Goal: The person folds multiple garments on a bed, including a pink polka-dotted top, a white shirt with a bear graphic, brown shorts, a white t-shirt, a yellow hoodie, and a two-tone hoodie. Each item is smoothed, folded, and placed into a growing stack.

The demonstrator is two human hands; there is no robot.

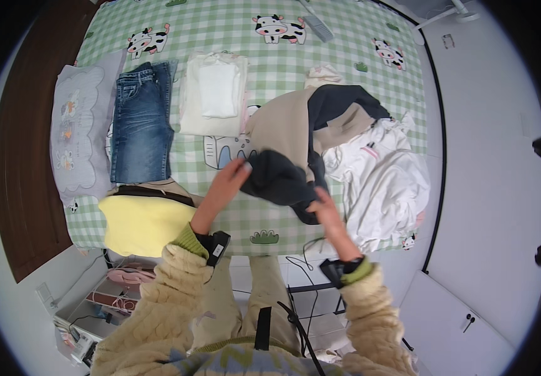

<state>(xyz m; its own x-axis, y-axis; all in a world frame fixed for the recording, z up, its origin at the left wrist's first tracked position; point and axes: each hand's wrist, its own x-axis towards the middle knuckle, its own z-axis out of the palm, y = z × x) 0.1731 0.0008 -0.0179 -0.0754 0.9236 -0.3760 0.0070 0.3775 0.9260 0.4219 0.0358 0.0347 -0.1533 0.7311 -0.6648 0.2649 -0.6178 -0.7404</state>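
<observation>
A beige and dark navy garment [282, 115] lies bunched on the green checked bedsheet [232, 235]. My left hand [232, 176] grips the left end of its dark part, slightly blurred. At the lower right of the same dark cloth, my right hand [324, 207] has its fingers closed on the fabric. Crumpled white clothing [383, 188] lies just right of the garment and my right hand. Nearest my left forearm is a folded yellow garment [145, 225], with brown and beige cloth [176, 190] showing behind it.
Folded jeans [142, 127] lie beside a lilac pillow [82, 131] at the left. White folded clothes [218, 94] are stacked at the middle. Behind the beige garment sits a small pale cloth [323, 75]. A bed brush [318, 27] rests at the far side. Cables [310, 268] hang below the bed's edge.
</observation>
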